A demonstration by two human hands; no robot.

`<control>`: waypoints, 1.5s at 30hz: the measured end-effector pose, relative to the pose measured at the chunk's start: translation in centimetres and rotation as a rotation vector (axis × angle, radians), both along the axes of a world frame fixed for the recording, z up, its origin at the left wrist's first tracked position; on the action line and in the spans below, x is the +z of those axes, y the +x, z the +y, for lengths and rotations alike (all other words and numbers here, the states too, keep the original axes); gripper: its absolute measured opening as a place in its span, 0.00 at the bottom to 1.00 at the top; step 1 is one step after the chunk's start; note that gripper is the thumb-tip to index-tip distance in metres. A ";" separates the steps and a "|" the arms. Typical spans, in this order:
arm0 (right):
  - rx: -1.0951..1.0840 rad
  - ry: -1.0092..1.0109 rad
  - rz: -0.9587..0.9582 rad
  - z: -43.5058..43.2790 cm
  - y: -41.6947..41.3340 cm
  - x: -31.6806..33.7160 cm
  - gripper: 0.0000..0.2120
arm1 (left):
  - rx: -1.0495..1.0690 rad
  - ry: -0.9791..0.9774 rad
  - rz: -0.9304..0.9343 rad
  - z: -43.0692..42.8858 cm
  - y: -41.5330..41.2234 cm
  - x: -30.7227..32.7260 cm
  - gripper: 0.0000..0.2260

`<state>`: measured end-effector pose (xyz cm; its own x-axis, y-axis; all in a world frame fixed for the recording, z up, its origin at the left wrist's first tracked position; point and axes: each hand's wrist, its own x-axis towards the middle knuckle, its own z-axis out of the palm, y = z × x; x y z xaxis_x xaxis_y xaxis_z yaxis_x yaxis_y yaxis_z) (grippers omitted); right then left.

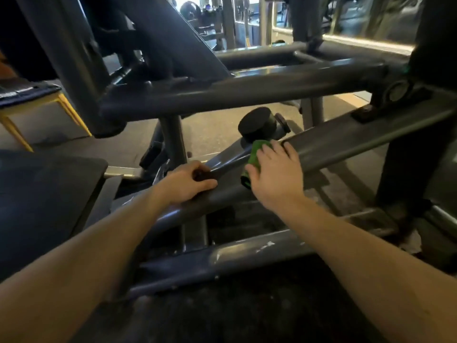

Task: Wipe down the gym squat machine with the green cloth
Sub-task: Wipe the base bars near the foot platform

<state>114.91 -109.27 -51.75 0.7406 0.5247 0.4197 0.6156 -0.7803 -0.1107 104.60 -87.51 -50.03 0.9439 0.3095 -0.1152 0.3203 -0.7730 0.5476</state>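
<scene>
- Your left forearm (74, 243) leads to a left grip (190, 181) curled round the sloped bar (346, 142); brace there.
- Right grip (272, 169) lies flat, fingers straight, on the green cloth (254, 154); press evenly.

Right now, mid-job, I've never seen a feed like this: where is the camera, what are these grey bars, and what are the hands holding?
There is one picture, from a camera on the person's head, looking down along both bare forearms. The grey tubes are the squat machine's frame. The right hand presses the green cloth onto a slanted bar, just below a round black stopper. The left hand grips what looks like the same bar lower down. A dark pad lies at left.
</scene>
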 end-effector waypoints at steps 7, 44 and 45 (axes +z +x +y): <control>0.246 -0.046 0.000 0.4 -3.1 -1.7 0.25 | -0.037 -0.002 -0.001 0.4 0.8 -0.3 0.22; 0.631 0.843 1.460 10.7 -15.1 -4.1 0.04 | 0.525 -0.195 -0.373 1.3 -14.6 -3.6 0.08; 0.628 0.771 1.358 10.7 -15.1 -4.5 0.05 | 0.528 -0.180 -0.368 1.4 -14.7 -4.0 0.08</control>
